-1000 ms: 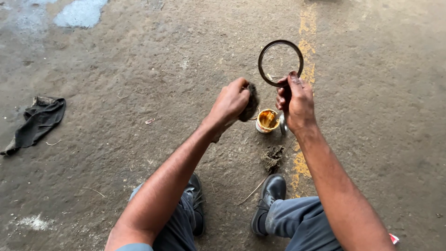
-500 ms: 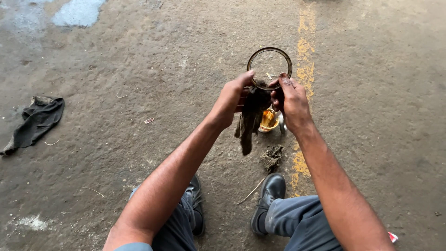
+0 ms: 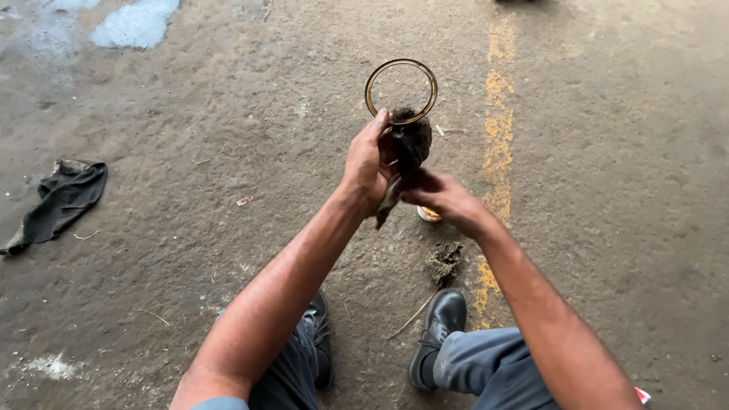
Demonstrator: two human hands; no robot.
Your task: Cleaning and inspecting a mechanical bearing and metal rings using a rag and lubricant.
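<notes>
— Crouching over the concrete floor [image 3: 190, 121], what does the person hold?
— The left hand [image 3: 367, 163] is clamped on a metal ring [image 3: 401, 89]; the right hand [image 3: 444, 199] pinches a dark rag [image 3: 411, 148] against the ring's lower edge, above a small tin [image 3: 428, 215].

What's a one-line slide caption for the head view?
Left hand holds a metal ring upright while the right hand pulls a dark rag through it, above a concrete floor.

One ring [image 3: 401, 91], two dark rags [image 3: 410, 148] [image 3: 57, 199], one small tin [image 3: 427, 215], two shoes [image 3: 439, 323] [image 3: 319, 334].
</notes>
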